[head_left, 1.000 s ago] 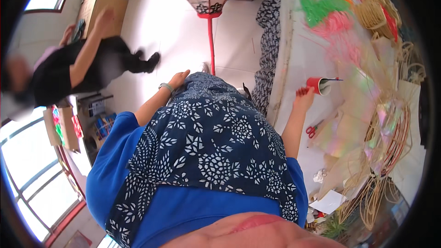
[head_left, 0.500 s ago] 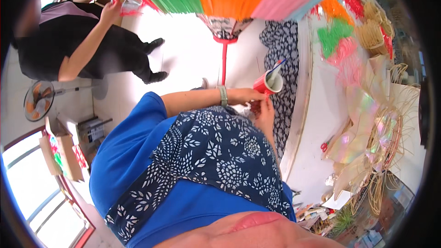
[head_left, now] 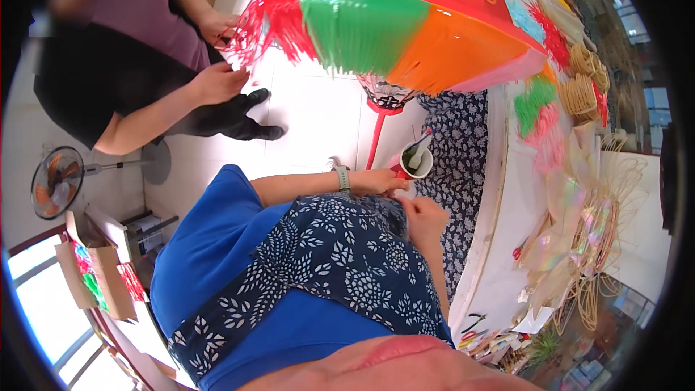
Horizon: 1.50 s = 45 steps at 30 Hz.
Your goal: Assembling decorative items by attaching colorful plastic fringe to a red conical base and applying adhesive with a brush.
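My left hand [head_left: 378, 182], with a watch on its wrist, grips a small red cup [head_left: 415, 164] that has a brush standing in it. My right hand [head_left: 424, 219] is just below the cup, fingers curled over my dark blue patterned apron [head_left: 340, 268]; whether it holds anything is hidden. Above the cup hangs a big lantern [head_left: 405, 25] with red, green, orange and pink panels on a red pole [head_left: 376, 139]. Another person at the upper left has both hands [head_left: 217, 81] at the lantern's red fringe [head_left: 257, 29].
A white-topped table [head_left: 507, 232] with a patterned skirt runs along the right, carrying coloured fringe, shiny film, bamboo hoops [head_left: 594, 275] and red scissors [head_left: 517, 253]. A standing fan [head_left: 56, 182] and cardboard boxes [head_left: 98, 268] are at the left on the white tiled floor.
The cup came from the table at my right to in front of my body, and my left hand now grips it. The view swung so the lantern and the other person look nearer.
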### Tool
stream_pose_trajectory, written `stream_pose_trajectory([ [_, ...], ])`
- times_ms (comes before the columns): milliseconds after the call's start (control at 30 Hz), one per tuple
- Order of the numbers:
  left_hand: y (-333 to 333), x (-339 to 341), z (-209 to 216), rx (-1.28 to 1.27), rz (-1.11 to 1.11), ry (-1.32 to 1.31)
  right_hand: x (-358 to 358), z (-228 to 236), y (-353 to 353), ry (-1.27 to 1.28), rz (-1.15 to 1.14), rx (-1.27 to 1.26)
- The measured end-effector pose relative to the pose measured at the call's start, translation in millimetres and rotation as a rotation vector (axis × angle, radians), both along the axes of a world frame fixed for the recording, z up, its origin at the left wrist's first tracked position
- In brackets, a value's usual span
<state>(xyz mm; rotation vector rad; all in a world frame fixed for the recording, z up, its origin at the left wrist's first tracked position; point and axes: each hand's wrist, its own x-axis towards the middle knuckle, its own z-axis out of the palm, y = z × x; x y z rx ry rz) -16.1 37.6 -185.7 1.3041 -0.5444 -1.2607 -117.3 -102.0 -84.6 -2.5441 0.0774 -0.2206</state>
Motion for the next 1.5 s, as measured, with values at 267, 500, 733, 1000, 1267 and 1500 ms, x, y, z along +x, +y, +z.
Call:
stream_pose_trajectory([
  [267,39.7,-7.5,52.6,0.080,-0.066,-0.199,34.0,14.5,-25.7,0.061,-0.212,0.589],
  [500,98.9,-56.6,69.5,0.262,0.159,-0.028,42.2,-19.5,16.0,0.109,0.050,0.751],
  [733,136.8,-80.6,49.7,0.251,0.260,0.024,13.4,-14.6,64.1,0.039,0.225,0.324],
  [1000,175.2,-46.7,47.3,0.140,0.266,0.184,13.9,9.9,114.6,0.051,-0.065,0.339],
  [1267,212.3,8.1,20.8,0.180,0.045,0.019,34.6,-18.9,170.6,0.002,-0.100,0.314],
  [1500,197.6,19.6,-23.3,0.271,-0.043,-0.039,36.8,-54.0,152.3,0.017,-0.141,0.406],
])
